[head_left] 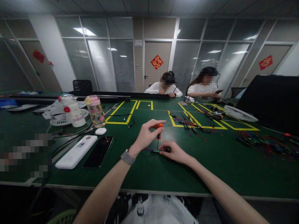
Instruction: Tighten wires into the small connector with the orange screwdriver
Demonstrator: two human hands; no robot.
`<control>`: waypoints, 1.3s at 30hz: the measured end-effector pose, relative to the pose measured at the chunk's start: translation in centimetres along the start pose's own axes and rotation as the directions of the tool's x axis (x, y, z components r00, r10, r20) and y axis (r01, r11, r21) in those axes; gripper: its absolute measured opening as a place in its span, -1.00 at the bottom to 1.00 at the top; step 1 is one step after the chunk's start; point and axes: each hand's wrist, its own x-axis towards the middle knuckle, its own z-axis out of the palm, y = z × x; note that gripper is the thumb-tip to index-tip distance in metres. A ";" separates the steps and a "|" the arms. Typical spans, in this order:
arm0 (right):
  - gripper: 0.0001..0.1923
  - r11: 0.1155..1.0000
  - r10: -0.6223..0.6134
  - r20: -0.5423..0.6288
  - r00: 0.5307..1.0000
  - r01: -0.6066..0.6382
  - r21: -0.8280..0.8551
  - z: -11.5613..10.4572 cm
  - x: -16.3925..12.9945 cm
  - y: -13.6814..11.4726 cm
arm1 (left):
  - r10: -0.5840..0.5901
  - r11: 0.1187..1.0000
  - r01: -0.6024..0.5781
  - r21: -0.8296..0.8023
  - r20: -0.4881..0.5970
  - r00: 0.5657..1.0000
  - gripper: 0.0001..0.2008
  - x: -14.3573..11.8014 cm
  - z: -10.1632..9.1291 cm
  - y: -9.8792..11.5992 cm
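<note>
Pinching the orange screwdriver [159,136] in close-set fingers of the left hand [147,133], upright over the small green board [154,151], maybe to keep straight. Touching that board's end on the table [215,155] with bent right hand [174,151] fingers (cannot tell if gripping), likely to stop wobbling.

Gold 招财进宝 on the middle door [149,49]'s red sign [157,62]; 福 on the right sign [265,62]; left sign [38,56] unreadable; power bank [77,151]'s dark marks unclear

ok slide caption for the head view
Left hand holds an orange-and-black screwdriver upright at a circuit board, right hand at its end.
</note>
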 end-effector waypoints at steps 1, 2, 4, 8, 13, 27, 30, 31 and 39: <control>-0.89 1.000 0.002 0.000 1.000 -0.002 -0.001 0.0 0.0 0.0 | 0.018 0.999 -0.017 0.046 -0.026 0.999 -0.74 0.0 0.0 0.0; -0.89 1.000 0.003 0.000 1.000 -0.003 -0.001 0.0 0.0 0.0 | 0.037 0.995 -0.033 0.091 -0.045 0.998 -0.76 0.0 -0.1 0.0; -0.89 1.000 0.001 -0.004 1.000 -0.001 0.001 0.0 0.0 0.0 | 0.059 0.989 -0.053 0.138 -0.041 0.997 -0.76 0.0 -0.1 0.0; -0.90 1.000 -0.010 -0.005 1.000 0.010 0.004 0.1 0.1 0.2 | 0.045 0.999 -0.047 0.017 0.065 0.997 -0.64 0.0 0.0 0.0; -0.89 1.000 -0.004 -0.003 1.000 0.004 -0.001 0.1 0.1 0.3 | -0.004 0.998 0.009 -0.058 0.075 0.997 -0.66 0.0 0.2 -0.1; -0.89 1.000 -0.019 0.005 1.000 0.019 -0.006 0.1 0.1 0.4 | -0.074 0.985 0.085 -0.153 0.079 0.994 -0.66 0.1 -0.1 0.3; -0.89 1.000 -0.018 0.004 1.000 0.018 -0.016 0.1 0.0 0.4 | -0.070 0.990 0.072 -0.121 0.021 0.997 -0.72 0.1 -0.1 0.1; -0.89 1.000 -0.017 0.003 1.000 0.017 -0.019 0.1 0.0 0.4 | -0.055 0.994 0.055 -0.093 -0.001 0.998 -0.74 0.1 0.0 0.1; -0.90 1.000 -0.015 0.000 1.000 0.015 -0.016 0.0 0.0 0.2 | -0.034 0.996 0.039 -0.084 0.062 0.997 -0.66 0.2 0.1 0.1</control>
